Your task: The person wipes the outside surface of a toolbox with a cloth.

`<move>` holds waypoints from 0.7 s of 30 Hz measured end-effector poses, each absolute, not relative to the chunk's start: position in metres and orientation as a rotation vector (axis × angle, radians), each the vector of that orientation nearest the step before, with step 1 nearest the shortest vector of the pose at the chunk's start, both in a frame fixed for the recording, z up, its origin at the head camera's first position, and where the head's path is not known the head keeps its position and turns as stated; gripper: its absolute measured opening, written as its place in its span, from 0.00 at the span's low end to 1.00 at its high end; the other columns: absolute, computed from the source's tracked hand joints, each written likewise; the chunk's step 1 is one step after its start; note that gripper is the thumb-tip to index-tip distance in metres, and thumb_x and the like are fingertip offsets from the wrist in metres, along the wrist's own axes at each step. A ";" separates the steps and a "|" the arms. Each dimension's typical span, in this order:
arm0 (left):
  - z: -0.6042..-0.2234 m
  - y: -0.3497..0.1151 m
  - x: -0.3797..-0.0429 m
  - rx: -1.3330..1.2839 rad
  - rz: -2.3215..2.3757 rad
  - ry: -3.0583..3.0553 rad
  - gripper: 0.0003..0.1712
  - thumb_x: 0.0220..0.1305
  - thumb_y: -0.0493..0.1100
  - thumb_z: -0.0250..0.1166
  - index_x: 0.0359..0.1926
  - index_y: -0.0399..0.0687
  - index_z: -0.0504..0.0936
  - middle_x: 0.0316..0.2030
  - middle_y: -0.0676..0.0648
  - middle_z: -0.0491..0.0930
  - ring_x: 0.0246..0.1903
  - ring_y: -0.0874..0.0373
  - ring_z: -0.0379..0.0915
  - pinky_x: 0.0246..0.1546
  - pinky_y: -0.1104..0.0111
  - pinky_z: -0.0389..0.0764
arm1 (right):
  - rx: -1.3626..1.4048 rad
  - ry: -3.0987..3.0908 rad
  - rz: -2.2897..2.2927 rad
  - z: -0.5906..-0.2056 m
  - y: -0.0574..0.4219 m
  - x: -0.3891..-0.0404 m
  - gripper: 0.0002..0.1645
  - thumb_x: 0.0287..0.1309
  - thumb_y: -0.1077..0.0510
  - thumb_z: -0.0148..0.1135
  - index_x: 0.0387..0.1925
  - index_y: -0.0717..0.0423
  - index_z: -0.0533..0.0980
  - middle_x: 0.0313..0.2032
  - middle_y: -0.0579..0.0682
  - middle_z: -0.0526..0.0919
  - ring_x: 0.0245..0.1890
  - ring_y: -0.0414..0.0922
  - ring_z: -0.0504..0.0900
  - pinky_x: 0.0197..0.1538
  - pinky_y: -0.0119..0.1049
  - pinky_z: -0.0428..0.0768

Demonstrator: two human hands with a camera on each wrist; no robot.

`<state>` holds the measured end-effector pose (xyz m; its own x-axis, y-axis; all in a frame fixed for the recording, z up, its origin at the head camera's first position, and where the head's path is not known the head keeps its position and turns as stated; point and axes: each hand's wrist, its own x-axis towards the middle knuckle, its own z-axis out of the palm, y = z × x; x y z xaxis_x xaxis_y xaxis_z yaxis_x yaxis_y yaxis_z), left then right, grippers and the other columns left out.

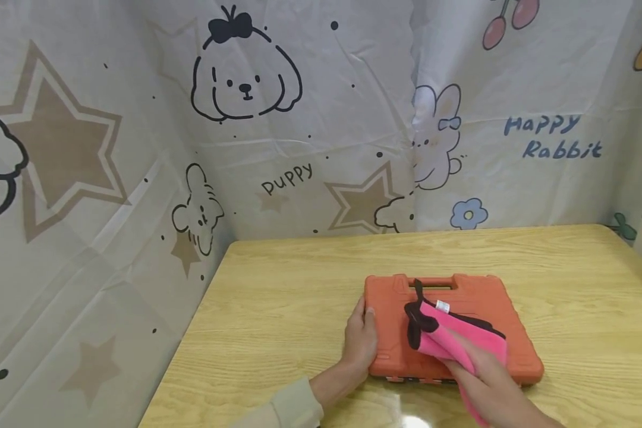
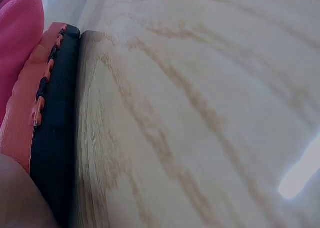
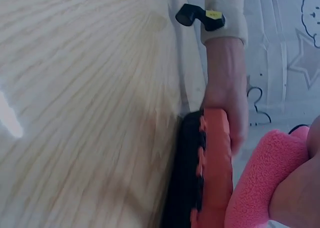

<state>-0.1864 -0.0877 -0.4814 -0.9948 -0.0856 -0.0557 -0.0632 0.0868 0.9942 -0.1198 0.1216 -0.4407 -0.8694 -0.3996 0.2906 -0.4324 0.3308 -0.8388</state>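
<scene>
Pink cloth (image 1: pixel 438 342) over an orange case (image 1: pixel 389 321), a hand at each

The patterned backdrop (image 1: pixel 353 71) stands along the far and left edges of the table (image 1: pixel 267 297). Wood grain stretches from the case to the table's left edge, well apart, and a band of wood lies between the case and the far edge. To the right, the tabletop runs out of the head view.

The case lies flat, right of centre in the head view, its handle (image 1: pixel 430 280) toward the backdrop. The lid is orange, the base black, and orange catches show along the near side.

The cloth, bunched and folded, covers the middle and right of the lid. It is bright pink with black trim, and its pile looks fuzzy in the right wrist view.

The right hand (image 1: pixel 484 380) grasps the cloth; the left hand (image 1: pixel 360 339) grips the case's left side, thumb at the upper edge.

A white tag (image 1: pixel 442 307) sits at the cloth's far border, near a black loop (image 1: pixel 418 289).

The cloth and right hand hide part of the lid. The tag's print is too small to read, and whether all the cloth touches the lid cannot be told.
</scene>
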 end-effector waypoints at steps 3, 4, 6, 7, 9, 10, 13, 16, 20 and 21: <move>-0.482 -0.088 -0.187 0.129 -2.105 -2.300 0.30 0.81 0.43 0.41 0.78 0.41 0.52 0.72 0.44 0.63 0.70 0.50 0.57 0.70 0.52 0.59 | 0.975 -2.468 1.565 -0.447 0.111 -0.121 0.33 0.69 0.70 0.55 0.73 0.52 0.65 0.69 0.48 0.69 0.68 0.32 0.62 0.63 0.19 0.62; -0.482 -0.088 -0.187 0.118 -2.114 -2.292 0.29 0.81 0.43 0.41 0.78 0.42 0.53 0.71 0.45 0.65 0.69 0.51 0.59 0.69 0.53 0.60 | 1.059 -2.441 1.531 -0.450 0.108 -0.122 0.35 0.67 0.71 0.56 0.73 0.53 0.65 0.69 0.51 0.69 0.69 0.33 0.61 0.66 0.20 0.58; -0.482 -0.090 -0.186 0.068 -2.152 -2.257 0.28 0.81 0.43 0.41 0.77 0.41 0.55 0.68 0.43 0.68 0.67 0.50 0.63 0.67 0.55 0.65 | 1.242 -2.380 1.380 -0.457 0.101 -0.125 0.38 0.63 0.72 0.59 0.73 0.56 0.64 0.69 0.55 0.68 0.71 0.36 0.58 0.71 0.23 0.49; -0.483 -0.091 -0.186 0.022 -2.190 -2.225 0.28 0.82 0.43 0.42 0.77 0.41 0.56 0.67 0.42 0.70 0.65 0.50 0.66 0.66 0.56 0.67 | 1.329 -2.356 1.250 -0.461 0.098 -0.126 0.38 0.62 0.71 0.60 0.73 0.59 0.64 0.69 0.57 0.69 0.73 0.37 0.56 0.72 0.25 0.44; -0.483 -0.093 -0.186 -0.059 -2.254 -2.164 0.27 0.82 0.44 0.42 0.76 0.41 0.58 0.64 0.42 0.72 0.63 0.51 0.68 0.64 0.61 0.70 | 1.455 -2.310 0.975 -0.467 0.093 -0.129 0.36 0.61 0.63 0.63 0.71 0.63 0.66 0.68 0.58 0.70 0.74 0.39 0.53 0.74 0.30 0.36; -0.482 -0.094 -0.186 -0.097 -2.292 -2.130 0.27 0.82 0.44 0.42 0.75 0.41 0.59 0.63 0.42 0.74 0.62 0.52 0.69 0.62 0.64 0.71 | 1.493 -2.300 0.832 -0.469 0.091 -0.130 0.36 0.63 0.58 0.64 0.70 0.62 0.67 0.68 0.57 0.71 0.74 0.40 0.53 0.74 0.32 0.34; -0.482 -0.095 -0.187 -0.175 -2.332 -2.093 0.26 0.82 0.44 0.42 0.74 0.44 0.61 0.61 0.44 0.75 0.60 0.54 0.69 0.60 0.69 0.72 | 1.538 -2.288 0.525 -0.472 0.088 -0.131 0.37 0.64 0.42 0.63 0.67 0.60 0.72 0.66 0.53 0.74 0.72 0.44 0.60 0.74 0.37 0.30; -0.482 -0.095 -0.188 -0.184 -2.295 -2.101 0.24 0.81 0.43 0.43 0.73 0.44 0.63 0.59 0.44 0.77 0.58 0.54 0.71 0.59 0.69 0.72 | 1.569 -2.310 0.420 -0.470 0.088 -0.131 0.38 0.66 0.35 0.58 0.66 0.57 0.74 0.65 0.50 0.75 0.67 0.48 0.69 0.74 0.39 0.30; -0.483 -0.094 -0.188 -0.152 -2.219 -2.130 0.25 0.81 0.43 0.44 0.73 0.41 0.63 0.59 0.43 0.77 0.58 0.54 0.71 0.63 0.64 0.69 | 1.630 -2.317 0.357 -0.467 0.088 -0.132 0.37 0.68 0.34 0.53 0.66 0.54 0.75 0.66 0.48 0.74 0.66 0.47 0.71 0.74 0.39 0.30; -0.484 -0.094 -0.188 -0.131 -2.195 -2.147 0.25 0.81 0.43 0.43 0.73 0.40 0.64 0.59 0.43 0.77 0.58 0.54 0.71 0.63 0.63 0.69 | 1.644 -2.312 0.340 -0.467 0.089 -0.132 0.37 0.69 0.34 0.53 0.66 0.54 0.75 0.66 0.48 0.74 0.66 0.46 0.70 0.74 0.39 0.30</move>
<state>-0.1879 -0.0937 -0.4837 -0.9940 0.0104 0.1085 0.1082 -0.0225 0.9939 -0.1321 0.0885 -0.4666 -0.3109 -0.8789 0.3618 -0.9459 0.3234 -0.0272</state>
